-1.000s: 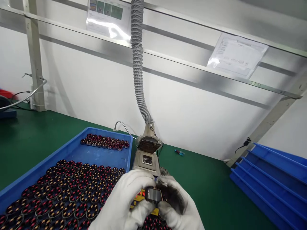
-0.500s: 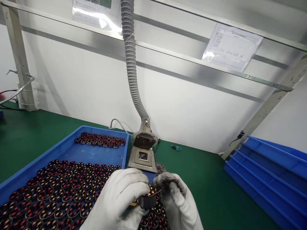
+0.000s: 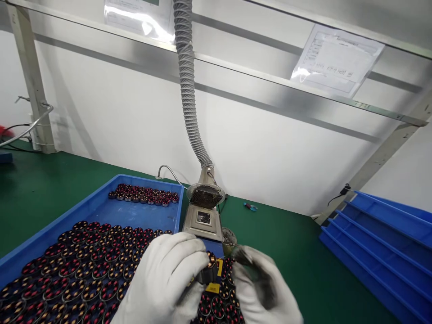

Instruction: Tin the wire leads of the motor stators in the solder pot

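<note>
My left hand (image 3: 165, 279), in a white glove, has its fingers wrapped round a small black ring-shaped part (image 3: 208, 270) with copper windings. To the right of that part is my right hand (image 3: 261, 285), in a white glove with dark-stained fingertips; its fingers are bent and blurred, and whether they hold anything cannot be made out. More round parts with red and copper segments (image 3: 218, 308) lie below and between the hands. Just beyond the hands stands a metal device (image 3: 203, 221) with a square window, its lower part hidden by them.
A blue tray (image 3: 135, 216) with several rows of round parts lies at the left. A grey hose (image 3: 189, 99) hangs down to a round metal hood (image 3: 205, 194). Small cutters (image 3: 250, 206) lie on the green table (image 3: 283, 243). Stacked blue trays (image 3: 381, 252) stand at the right.
My right hand has moved right, away from the part in my left hand. The camera view has shifted slightly. My left hand keeps its hold.
</note>
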Demonstrator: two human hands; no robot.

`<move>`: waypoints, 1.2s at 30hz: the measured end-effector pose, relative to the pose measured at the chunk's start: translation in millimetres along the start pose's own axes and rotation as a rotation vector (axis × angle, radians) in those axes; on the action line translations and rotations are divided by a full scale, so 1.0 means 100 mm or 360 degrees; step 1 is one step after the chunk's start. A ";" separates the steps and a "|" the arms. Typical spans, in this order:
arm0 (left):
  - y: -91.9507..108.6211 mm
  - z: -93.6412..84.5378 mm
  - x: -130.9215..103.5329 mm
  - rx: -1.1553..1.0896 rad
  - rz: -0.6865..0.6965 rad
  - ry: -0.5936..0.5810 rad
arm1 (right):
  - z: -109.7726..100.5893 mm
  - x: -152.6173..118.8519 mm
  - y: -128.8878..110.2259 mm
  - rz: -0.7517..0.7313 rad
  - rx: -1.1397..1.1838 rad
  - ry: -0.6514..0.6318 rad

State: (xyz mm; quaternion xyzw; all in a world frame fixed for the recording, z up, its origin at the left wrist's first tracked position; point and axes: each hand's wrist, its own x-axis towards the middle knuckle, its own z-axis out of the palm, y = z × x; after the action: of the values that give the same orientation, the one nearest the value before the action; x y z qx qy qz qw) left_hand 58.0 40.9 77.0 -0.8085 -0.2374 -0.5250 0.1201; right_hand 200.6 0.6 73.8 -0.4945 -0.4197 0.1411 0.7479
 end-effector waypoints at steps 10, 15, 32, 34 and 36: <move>-0.01 -0.01 -0.04 -0.0663 -0.0553 -0.0328 | 0.22 -0.01 0.31 0.0931 0.0947 -0.0687; -0.07 -0.01 -0.06 -0.0810 -0.0657 -0.0198 | 0.18 0.01 0.38 0.1051 0.1027 -0.0789; -0.01 -0.02 -0.05 -0.1225 -0.1063 -0.0134 | 0.21 -0.01 0.40 0.1145 0.1009 -0.0766; -0.03 -0.02 -0.08 -0.1290 -0.1281 -0.0063 | 0.21 -0.04 0.34 0.1214 0.1083 -0.0782; -0.05 -0.04 -0.09 -0.1328 -0.1430 0.0020 | 0.20 -0.06 0.29 0.1297 0.1119 -0.0847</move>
State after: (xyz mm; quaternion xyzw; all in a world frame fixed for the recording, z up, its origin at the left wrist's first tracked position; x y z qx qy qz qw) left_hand 49.5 41.4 70.0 -0.6051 -0.3289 -0.5776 -0.4382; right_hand 187.2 22.9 49.4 -0.2863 -0.2973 0.6658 0.6216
